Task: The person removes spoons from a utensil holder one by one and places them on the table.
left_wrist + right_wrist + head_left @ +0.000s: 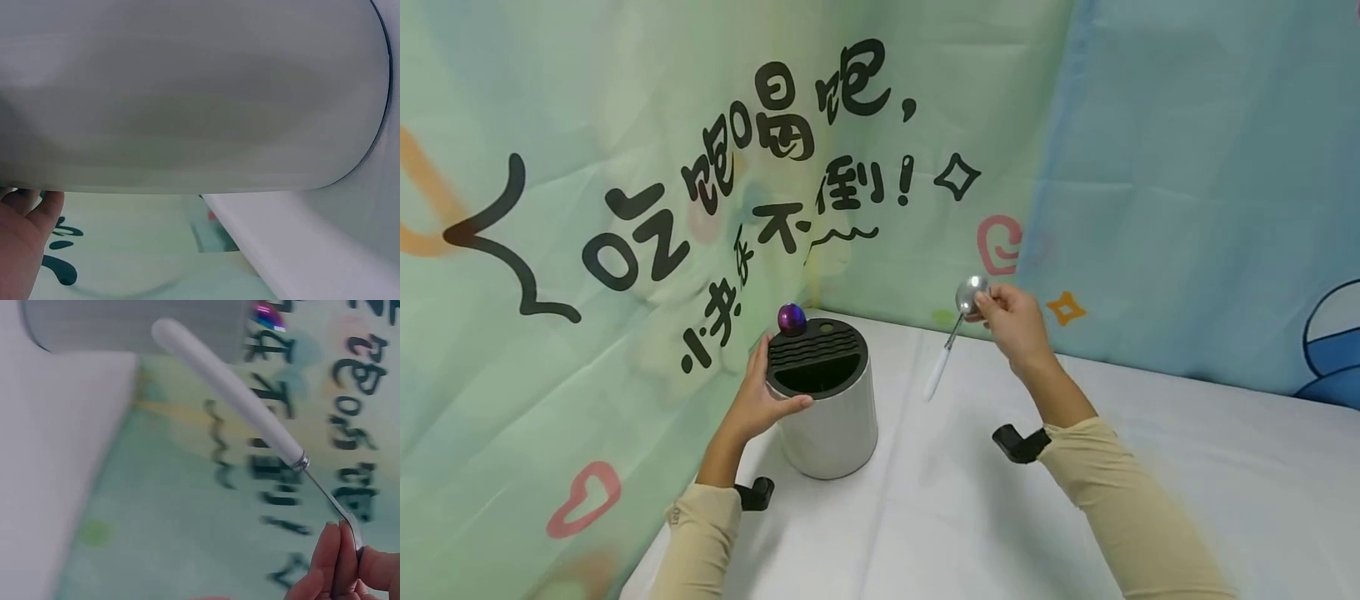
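Note:
A white cylindrical utensil holder (pixel 827 433) with a black slotted lid (pixel 816 354) stands on the table. My left hand (pixel 756 404) grips its left side near the top, thumb along the front rim and fingers along the far left side. In the left wrist view the holder's wall (pixel 200 106) fills most of the picture. Right of the holder, my right hand (pixel 1015 321) pinches a spoon (pixel 936 371) by its metal bowl. Its white handle (pixel 231 394) hangs down at a slant, above the table and apart from the holder.
A shiny purple rounded piece (pixel 792 319) stands up at the back left of the lid. The white table (pixel 955 517) meets a green and blue printed cloth backdrop (pixel 1187 208) at the back and left.

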The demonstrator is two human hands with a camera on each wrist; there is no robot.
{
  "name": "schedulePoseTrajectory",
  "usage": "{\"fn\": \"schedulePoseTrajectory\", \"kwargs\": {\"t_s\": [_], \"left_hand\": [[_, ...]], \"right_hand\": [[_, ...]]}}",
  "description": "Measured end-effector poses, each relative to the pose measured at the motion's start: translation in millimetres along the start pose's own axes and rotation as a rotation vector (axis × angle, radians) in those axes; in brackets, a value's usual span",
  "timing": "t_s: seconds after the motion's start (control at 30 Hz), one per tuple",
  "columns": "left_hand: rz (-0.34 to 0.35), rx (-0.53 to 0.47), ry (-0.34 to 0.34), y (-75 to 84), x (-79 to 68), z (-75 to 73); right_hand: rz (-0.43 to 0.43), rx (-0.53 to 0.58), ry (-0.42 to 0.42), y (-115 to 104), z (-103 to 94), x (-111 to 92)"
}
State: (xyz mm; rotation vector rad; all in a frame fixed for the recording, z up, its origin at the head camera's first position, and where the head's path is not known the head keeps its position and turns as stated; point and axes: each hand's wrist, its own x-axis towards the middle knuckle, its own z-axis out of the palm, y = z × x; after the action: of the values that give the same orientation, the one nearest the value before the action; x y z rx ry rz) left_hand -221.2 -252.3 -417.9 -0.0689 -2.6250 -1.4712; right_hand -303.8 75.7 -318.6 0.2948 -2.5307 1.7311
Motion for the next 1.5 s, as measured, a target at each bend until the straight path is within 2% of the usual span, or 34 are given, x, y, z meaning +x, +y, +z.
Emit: {"fn": "schedulePoseTrajectory", "kwargs": {"t_s": [0.2,0.3,0.47,0.6,0.77,1.0,1.27,1.5], "left_hand": [[-0.001,0.014,0.006,0.8,-0.3,-1.4],[0.005,0.016,0.010,1.3,-0.8,-0.3],[0.016,0.022,0.017,2.0,-2.0,1.8],[0.012,0.021,0.016,-0.5,-4.6,2.1],[0.010,0.002,0.009,-1.0,-5.5,2.4],[0.010,0.004,0.013,0.0,-2.7,-1.2],[0.004,0.012,0.008,-1.0,-2.2,-2.4],[-0.006,-0.001,0.005,0.4,-2.5,-2.6]], "right_hand": [[0.264,0.022,-0.064,71.9,27.0,-25.1],[0.361,0.005,-0.085,104.5,43.0,-38.3],[0.391,-0.061,-0.114,144.6,63.4,-56.9],[0.446,-0.087,-0.113,164.6,77.2,-70.4],[0.449,-0.156,-0.093,169.0,88.1,-78.5],[0.448,-0.338,-0.121,160.0,94.9,-73.6],[0.498,-0.381,-0.143,158.3,96.4,-70.3],[0.490,-0.428,-0.231,161.1,91.4,-64.1]]}}
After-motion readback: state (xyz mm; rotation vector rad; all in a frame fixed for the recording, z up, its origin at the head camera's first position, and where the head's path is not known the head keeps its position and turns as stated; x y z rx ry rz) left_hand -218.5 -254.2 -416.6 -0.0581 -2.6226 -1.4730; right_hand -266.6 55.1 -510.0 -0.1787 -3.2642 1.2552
